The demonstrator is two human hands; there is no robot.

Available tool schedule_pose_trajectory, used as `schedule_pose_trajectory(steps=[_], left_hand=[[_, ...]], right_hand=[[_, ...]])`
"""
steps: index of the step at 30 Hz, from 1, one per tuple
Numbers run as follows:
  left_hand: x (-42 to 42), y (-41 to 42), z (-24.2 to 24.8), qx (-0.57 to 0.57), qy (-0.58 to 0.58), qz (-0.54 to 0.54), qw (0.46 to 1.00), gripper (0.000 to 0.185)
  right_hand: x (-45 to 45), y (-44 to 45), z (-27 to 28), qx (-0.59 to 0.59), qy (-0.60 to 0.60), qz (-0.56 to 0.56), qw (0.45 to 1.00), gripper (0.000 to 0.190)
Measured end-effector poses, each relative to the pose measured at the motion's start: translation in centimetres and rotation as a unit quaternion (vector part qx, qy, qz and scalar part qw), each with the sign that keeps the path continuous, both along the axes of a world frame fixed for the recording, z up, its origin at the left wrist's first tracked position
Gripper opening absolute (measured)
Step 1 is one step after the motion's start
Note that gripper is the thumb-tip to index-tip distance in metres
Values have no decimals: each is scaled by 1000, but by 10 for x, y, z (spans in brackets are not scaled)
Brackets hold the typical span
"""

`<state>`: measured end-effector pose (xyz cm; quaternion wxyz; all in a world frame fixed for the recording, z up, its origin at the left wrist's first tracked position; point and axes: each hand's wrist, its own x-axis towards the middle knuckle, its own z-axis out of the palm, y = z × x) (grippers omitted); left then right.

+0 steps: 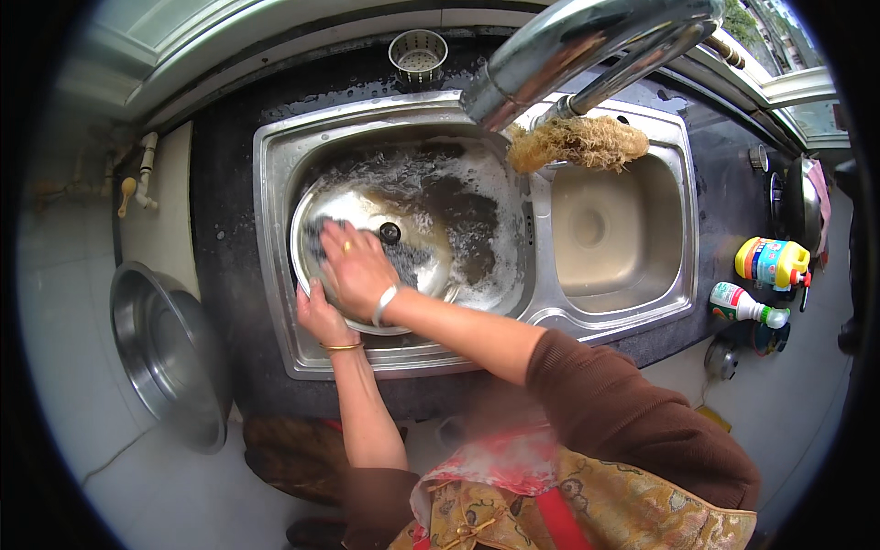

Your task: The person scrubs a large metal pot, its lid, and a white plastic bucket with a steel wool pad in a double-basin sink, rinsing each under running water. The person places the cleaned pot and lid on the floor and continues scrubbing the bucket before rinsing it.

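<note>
A round, shiny metal pot lid [434,258] with a black knob [390,234] rests tilted in the larger sink basin [526,275], its right part close to foamy water [474,206]. My left hand [322,317] grips the lid's rim at the lower left, thumb on top. Laid over the lid's left half is my right hand [357,265], fingers pointing up and left. Dark grey patches show beside its fingertips and wrist; whether these are a scouring pad or reflections, I cannot tell. What lies under the palm is hidden.
A chrome faucet [550,62] overhangs the basins, with a loofah-like fibre scrubber [584,143] below it. The smaller basin [619,227] is at right. A perforated strainer cup [418,56] stands behind; bottles [771,262] lie right. A large metal basin [165,350] leans left.
</note>
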<state>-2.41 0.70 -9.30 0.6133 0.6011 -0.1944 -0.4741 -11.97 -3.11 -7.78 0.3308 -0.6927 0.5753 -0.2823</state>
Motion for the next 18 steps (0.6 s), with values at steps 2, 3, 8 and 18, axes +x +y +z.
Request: schedule_pose_trajectory(steps=[2, 3, 8, 18], left_hand=[[-8, 2, 1, 11, -26, 0, 1000, 27], [-12, 4, 0, -10, -25, 4, 1000, 26], [-8, 4, 0, 22, -22, 29, 999, 28], [-9, -5, 7, 76, 40, 39, 996, 34]], right_hand=[[2, -61, -7, 55, 52, -60, 995, 45], [6, -86, -7, 127, 90, -35, 987, 44], [12, -85, 15, 171, 122, -78, 974, 58], [-113, 49, -43, 135, 122, -91, 979, 40]])
